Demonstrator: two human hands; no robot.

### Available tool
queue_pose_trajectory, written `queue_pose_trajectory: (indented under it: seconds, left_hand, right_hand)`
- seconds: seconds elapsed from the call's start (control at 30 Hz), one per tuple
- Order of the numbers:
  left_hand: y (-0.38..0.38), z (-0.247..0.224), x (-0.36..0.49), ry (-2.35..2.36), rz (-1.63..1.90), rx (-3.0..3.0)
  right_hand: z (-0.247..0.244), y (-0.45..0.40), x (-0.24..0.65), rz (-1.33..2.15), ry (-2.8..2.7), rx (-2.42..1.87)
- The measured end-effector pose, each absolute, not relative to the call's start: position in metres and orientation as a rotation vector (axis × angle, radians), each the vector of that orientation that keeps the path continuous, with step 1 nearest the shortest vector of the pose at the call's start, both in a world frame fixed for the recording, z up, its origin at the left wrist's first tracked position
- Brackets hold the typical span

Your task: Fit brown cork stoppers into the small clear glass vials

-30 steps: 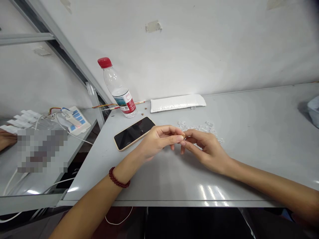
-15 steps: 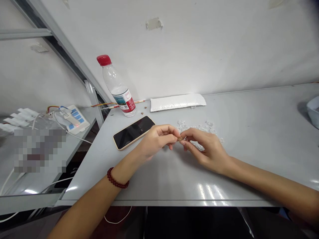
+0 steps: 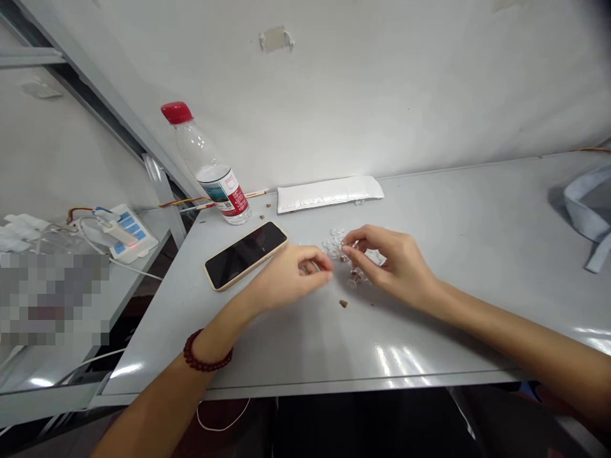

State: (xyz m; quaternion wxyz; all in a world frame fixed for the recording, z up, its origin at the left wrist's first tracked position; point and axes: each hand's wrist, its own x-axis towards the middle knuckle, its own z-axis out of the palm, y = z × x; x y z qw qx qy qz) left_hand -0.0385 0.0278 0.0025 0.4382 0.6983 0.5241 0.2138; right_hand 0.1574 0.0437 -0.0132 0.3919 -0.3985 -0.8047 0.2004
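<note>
On the desk (image 3: 296, 350), clear plastic pieces (image 3: 333, 248) lie loose and a brown fragment (image 3: 343, 304) lies nearer, while the left hand's (image 3: 286, 277) grip is apart and the right hand's (image 3: 403, 267) almost closes by the pieces, its hold unclear.

My two hands, apart above the grey table (image 3: 453, 242)
I have the right hand's (image 3: 398, 267) fingertips at the clear pieces (image 3: 334, 245), grip unclear; the left hand (image 3: 284, 277) is parted beside the phone (image 3: 245, 256). A brown fragment (image 3: 343, 304) lies in front.
</note>
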Motion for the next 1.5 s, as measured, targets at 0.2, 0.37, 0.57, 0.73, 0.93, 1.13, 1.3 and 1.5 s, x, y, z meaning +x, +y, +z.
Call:
queue_pose_trajectory:
  seconds: [0.2,0.37,0.57,0.73,0.93,1.13,1.3,1.5]
  left_hand:
    - [0.016,-0.013,-0.023,1.037,0.380,2.125]
    - [0.014,-0.009,-0.023,1.121,0.472,2.087]
    - [0.018,0.004,-0.027,1.277,1.114,1.558]
    - [0.020,0.002,-0.028,1.236,1.140,1.476]
    - [0.019,-0.001,-0.029,1.217,1.223,1.753]
    - [0.019,-0.002,-0.030,1.187,1.194,2.125]
    - [0.025,0.009,-0.042,1.275,1.120,2.125]
    - [0.037,0.029,-0.075,1.569,0.519,1.951]
  right_hand:
    - [-0.011,0.047,0.161,0.502,-2.044,-1.022]
    - [-0.019,0.048,0.160,0.497,-2.148,-0.937]
    - [-0.016,0.041,0.153,0.720,-2.112,-0.950]
    - [-0.009,0.031,0.146,1.026,-1.977,-0.928]
    - [-0.004,0.031,0.146,1.226,-1.835,-0.957]
    - [-0.009,0.034,0.147,1.166,-1.863,-0.984]
    - [-0.011,0.044,0.147,0.744,-2.020,-0.899]
    - [-0.024,0.058,0.149,0.255,-2.441,-0.811]
